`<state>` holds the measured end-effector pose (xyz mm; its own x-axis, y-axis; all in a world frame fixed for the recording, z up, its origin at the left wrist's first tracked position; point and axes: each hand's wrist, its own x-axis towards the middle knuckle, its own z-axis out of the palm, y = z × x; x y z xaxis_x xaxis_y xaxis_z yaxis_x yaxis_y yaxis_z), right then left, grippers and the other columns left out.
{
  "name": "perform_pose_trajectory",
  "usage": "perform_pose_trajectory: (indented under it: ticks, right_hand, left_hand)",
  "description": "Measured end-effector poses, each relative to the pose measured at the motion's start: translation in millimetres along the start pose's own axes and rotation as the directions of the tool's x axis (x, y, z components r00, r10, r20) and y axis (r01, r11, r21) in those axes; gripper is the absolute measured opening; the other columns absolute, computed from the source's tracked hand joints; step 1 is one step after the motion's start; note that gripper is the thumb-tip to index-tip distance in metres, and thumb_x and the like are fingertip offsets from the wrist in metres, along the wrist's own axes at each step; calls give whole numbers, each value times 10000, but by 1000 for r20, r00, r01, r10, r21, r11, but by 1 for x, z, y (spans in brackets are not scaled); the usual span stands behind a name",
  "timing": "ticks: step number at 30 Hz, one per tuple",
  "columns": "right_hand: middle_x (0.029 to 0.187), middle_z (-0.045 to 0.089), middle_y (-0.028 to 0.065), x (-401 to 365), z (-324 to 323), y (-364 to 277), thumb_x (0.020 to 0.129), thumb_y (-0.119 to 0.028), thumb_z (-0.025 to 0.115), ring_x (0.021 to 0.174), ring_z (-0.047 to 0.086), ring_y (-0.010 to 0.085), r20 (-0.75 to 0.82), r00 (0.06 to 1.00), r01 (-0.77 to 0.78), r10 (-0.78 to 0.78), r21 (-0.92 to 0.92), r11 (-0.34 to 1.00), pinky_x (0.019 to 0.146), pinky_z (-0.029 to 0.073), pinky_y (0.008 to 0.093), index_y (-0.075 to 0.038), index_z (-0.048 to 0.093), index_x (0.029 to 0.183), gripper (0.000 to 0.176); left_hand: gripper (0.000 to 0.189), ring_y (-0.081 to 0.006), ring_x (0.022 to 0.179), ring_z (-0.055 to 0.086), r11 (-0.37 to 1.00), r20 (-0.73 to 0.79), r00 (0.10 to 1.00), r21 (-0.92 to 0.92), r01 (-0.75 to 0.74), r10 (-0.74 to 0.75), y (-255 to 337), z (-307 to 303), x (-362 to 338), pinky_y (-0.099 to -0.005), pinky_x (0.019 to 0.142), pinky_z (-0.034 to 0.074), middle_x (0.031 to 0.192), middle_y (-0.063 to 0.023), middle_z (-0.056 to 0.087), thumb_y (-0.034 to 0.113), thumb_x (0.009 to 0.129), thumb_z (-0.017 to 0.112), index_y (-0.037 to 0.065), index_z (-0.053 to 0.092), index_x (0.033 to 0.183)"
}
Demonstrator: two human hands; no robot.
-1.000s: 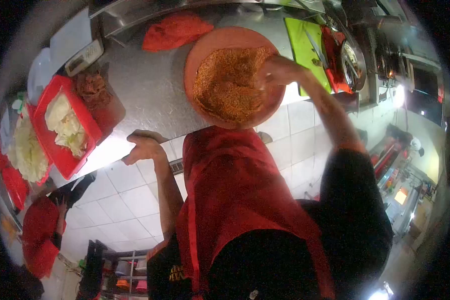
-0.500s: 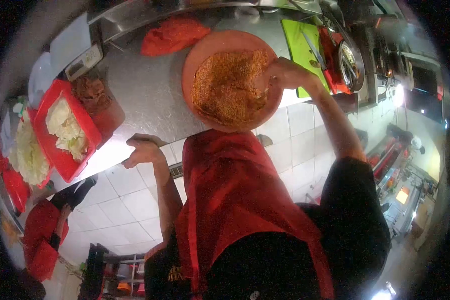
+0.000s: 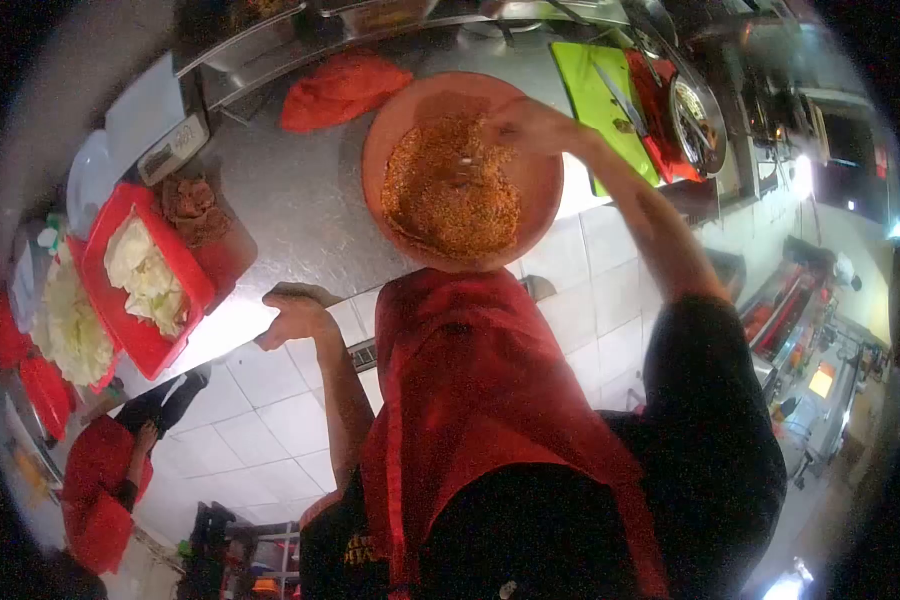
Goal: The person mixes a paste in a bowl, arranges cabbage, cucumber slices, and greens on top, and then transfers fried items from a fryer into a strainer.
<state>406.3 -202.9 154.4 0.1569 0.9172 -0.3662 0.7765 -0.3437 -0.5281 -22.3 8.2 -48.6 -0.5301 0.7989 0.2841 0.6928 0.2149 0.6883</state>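
A round terracotta-coloured plate (image 3: 545, 185) lies on the steel counter in front of me. On it is a flat, grainy orange-brown food (image 3: 450, 195), its upper right part folded or bunched. My right hand (image 3: 525, 127) is over the plate's upper right part, fingers drawn together at the food's upper edge; what they hold is blurred. My left hand (image 3: 295, 318) rests at the counter's front edge, left of the plate, fingers apart and holding nothing.
Left are a red tray (image 3: 192, 268) with pale leaves, a brown lump (image 3: 195, 208) and a scale (image 3: 173, 148). A red cloth (image 3: 340, 90) lies behind. Right are a green board (image 3: 585, 90) with a knife (image 3: 620, 95) and a metal bowl (image 3: 712, 115). Another person (image 3: 100, 470) stands at lower left.
My right hand has moved up and left over the plate, and the food's upper right part has drawn inward, baring more of the plate. My left hand remains at the counter edge.
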Motion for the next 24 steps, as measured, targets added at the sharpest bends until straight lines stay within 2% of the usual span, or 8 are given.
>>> perform_pose_trajectory:
  ticks: [2, 5, 7, 12, 17, 21, 23, 24]
  right_hand:
    - [967, 714, 101, -1, 9, -2, 850, -183, 651, 906, 673, 263, -155, 983, 96, -99, -28, 995, 844, 518, 393, -109, 722, 990, 174]
    - [985, 716, 100, -9, 0, -14, 835, -173, 663, 899, 678, 264, 196, 981, 31, -13, -91, 995, 820, 526, 390, -104, 724, 988, 178]
    - [949, 717, 98, -30, -31, -16, 825, -171, 669, 868, 681, 265, 353, 935, 87, -15, -190, 978, 786, 532, 400, -110, 725, 989, 184]
    - [853, 710, 88, -19, -22, 3, 820, -191, 671, 791, 669, 252, 239, 960, -90, 142, -216, 972, 742, 530, 396, -108, 716, 957, 167]
    - [943, 704, 125, -36, 0, -6, 806, -162, 660, 856, 669, 277, 421, 905, 114, -52, -124, 986, 743, 529, 397, -96, 685, 1012, 219]
    - [908, 707, 125, -60, -29, 3, 808, -160, 637, 862, 674, 315, 296, 948, -73, 117, -158, 985, 764, 527, 426, -101, 689, 1000, 207]
    - [899, 709, 122, -56, -23, 9, 803, -185, 646, 850, 672, 317, 142, 988, 79, -60, -127, 989, 767, 526, 424, -108, 700, 953, 177]
    - [893, 704, 127, -54, -24, -20, 804, -182, 641, 855, 668, 327, 280, 949, -160, 143, 39, 986, 769, 525, 427, -116, 705, 935, 160]
  left_hand:
    - [846, -306, 1003, 460, 996, 0, 996, 19, 87, -87, -20, 13, 5, -401, 866, 413, 1109, -207, 394, 501, 828, 632, -148, 285, 1244]
    - [834, -302, 1002, 461, 965, -101, 994, -256, -62, 36, -40, 27, 5, -410, 871, 412, 1094, -213, 391, 473, 827, 639, -155, 280, 1240]
    - [811, -306, 1021, 455, 993, -21, 998, -104, 62, -65, -3, 1, 2, -415, 880, 414, 1108, -217, 386, 445, 832, 640, -151, 279, 1247]
    - [777, -324, 1098, 420, 995, -3, 997, 65, 76, -76, -23, 16, 4, -443, 921, 408, 1151, -239, 364, 389, 843, 642, -145, 271, 1268]
    - [785, -345, 1140, 390, 979, 59, 985, -114, 170, -164, 16, -6, 0, -482, 978, 379, 1178, -267, 344, 370, 856, 618, -171, 241, 1280]
    - [780, -353, 1145, 387, 981, 31, 993, -153, 116, -112, 33, -14, -3, -484, 987, 378, 1193, -276, 339, 346, 849, 618, -175, 235, 1286]
    - [773, -356, 1132, 400, 993, 14, 994, -49, 109, -108, 31, -14, -2, -484, 988, 380, 1195, -272, 350, 335, 843, 623, -177, 246, 1282]
    - [773, -356, 1132, 400, 993, 20, 994, -49, 105, -104, 12, -5, 2, -484, 988, 380, 1195, -272, 350, 335, 843, 623, -177, 246, 1282]
